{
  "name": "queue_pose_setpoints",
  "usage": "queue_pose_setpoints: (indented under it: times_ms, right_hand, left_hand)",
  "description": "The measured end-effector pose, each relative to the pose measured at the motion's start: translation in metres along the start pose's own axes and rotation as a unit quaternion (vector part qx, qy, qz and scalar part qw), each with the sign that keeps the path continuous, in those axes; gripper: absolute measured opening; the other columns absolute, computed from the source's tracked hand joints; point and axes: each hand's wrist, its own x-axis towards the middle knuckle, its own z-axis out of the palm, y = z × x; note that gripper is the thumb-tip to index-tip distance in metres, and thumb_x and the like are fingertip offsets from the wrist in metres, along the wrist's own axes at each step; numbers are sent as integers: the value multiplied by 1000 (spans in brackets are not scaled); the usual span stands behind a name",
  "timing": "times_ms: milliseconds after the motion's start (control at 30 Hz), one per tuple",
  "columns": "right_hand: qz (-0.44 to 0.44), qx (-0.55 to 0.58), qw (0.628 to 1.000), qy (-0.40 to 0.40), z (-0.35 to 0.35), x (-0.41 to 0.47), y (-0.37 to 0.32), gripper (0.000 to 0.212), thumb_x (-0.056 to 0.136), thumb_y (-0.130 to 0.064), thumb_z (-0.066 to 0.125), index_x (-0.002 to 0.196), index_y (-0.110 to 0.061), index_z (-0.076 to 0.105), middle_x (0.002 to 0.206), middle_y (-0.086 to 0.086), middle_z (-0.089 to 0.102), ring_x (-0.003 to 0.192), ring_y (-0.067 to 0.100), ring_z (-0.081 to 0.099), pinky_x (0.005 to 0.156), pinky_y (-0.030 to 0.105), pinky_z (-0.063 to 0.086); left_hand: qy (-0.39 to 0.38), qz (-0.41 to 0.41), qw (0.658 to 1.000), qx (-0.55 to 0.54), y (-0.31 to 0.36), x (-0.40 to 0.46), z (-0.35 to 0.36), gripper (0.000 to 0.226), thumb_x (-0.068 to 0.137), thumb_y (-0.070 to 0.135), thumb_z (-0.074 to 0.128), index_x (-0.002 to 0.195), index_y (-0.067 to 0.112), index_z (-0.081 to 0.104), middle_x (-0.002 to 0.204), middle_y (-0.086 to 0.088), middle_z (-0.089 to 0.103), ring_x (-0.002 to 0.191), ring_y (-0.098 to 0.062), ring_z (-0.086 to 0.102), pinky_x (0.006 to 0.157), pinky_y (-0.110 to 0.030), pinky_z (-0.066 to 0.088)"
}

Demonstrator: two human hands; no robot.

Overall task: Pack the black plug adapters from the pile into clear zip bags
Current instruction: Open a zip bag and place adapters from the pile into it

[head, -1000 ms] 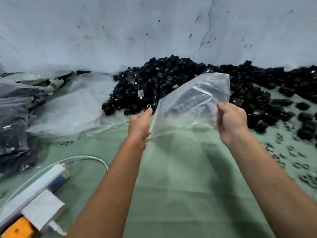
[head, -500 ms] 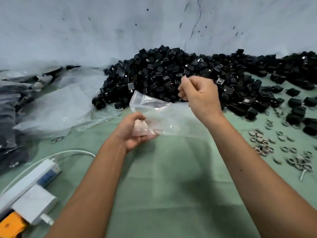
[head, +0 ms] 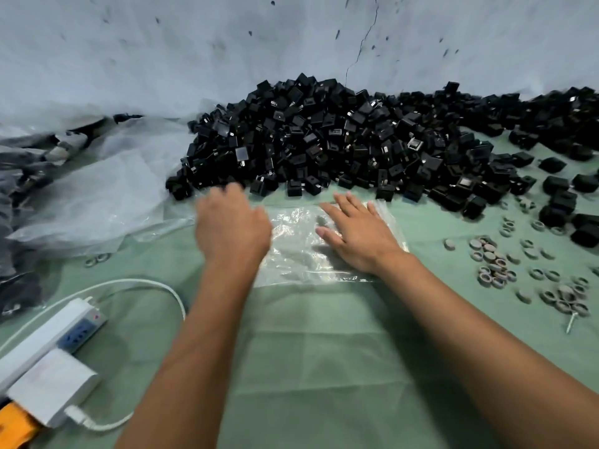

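A big pile of black plug adapters (head: 340, 140) lies against the grey wall at the back of the green cloth. In front of it a clear zip bag (head: 298, 251) lies flat on the cloth. My right hand (head: 356, 231) rests flat on the bag with straight, spread fingers. My left hand (head: 231, 222) hovers at the bag's left edge, blurred, its fingers reaching toward the near rim of the pile. It holds nothing that I can see.
Large crumpled clear plastic sheets (head: 107, 189) lie at the left, with dark bagged goods (head: 16, 196) beyond them. A white power strip (head: 55, 335) with a cord and a white charger (head: 52, 387) sit at lower left. Small grey rings (head: 499, 264) and loose adapters (head: 560, 196) are scattered at right.
The bag, held up in both hands a second ago, now lies flat on the cloth. My right hand has come down flat on it; my left hand let go and moved forward.
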Motion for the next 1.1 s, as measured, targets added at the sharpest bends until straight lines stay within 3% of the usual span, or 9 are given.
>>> queue_pose_setpoints:
  times_ms: [100,200,300,533,700,800,933,1100]
  right_hand:
    - [-25,-5,999,-25,11,2,-19,62,106,-58,20,163,-37,17,173,-1,2,160,19,-3,129,51,-1]
    - [-19,0,1000,-24,19,3,-18,60,105,-52,20,164,-39,13,174,-3,3,160,18,-2,129,49,-2]
    - [-19,5,1000,-9,22,4,-13,58,106,-55,17,163,-41,17,173,-4,7,160,18,1,129,48,-1]
    - [-1,-26,1000,-18,23,-3,-10,81,89,-81,4,162,-46,10,173,-6,1,160,20,-2,128,53,-2]
    - [21,-51,998,-38,23,-4,-16,89,83,-90,-1,161,-49,2,173,-7,-7,159,32,-11,125,64,-4]
    - [31,-69,996,-45,22,-2,-18,88,83,-90,-2,161,-50,-2,172,-6,-10,158,35,-13,122,68,-5]
    - [33,-66,996,-51,23,-1,-18,86,83,-87,0,160,-49,-4,173,-5,-9,158,36,-12,122,69,-5]
    - [42,-48,997,-53,18,-2,-16,79,89,-85,6,160,-51,-1,173,-7,-8,159,33,-11,123,66,-4]
  left_hand:
    - [-91,128,986,-60,37,-18,38,45,101,45,51,135,15,56,146,-13,47,138,-29,39,113,-41,37]
    - [-188,145,971,-25,29,-26,68,68,104,62,24,158,24,34,170,-5,20,158,-24,10,128,-45,10]
    - [-183,148,972,23,2,-24,80,72,100,67,5,163,34,18,172,0,9,159,-21,3,129,-47,2]
    - [-189,138,971,59,-15,-29,77,71,100,67,13,164,36,8,173,0,-2,159,-22,-4,128,-45,-4]
    - [-204,145,966,67,-19,-27,69,70,100,66,15,164,38,5,173,2,-3,159,-21,-5,129,-48,-3]
    - [-215,115,968,64,-11,-24,64,67,102,61,22,163,36,13,173,0,3,159,-24,0,128,-50,-2]
    - [-159,128,978,31,17,-7,67,61,105,50,28,155,17,39,167,-11,28,156,-31,17,128,-50,10]
    - [-208,133,967,62,-11,7,81,62,105,59,11,164,37,6,173,-2,-1,159,-25,-2,128,-48,-2]
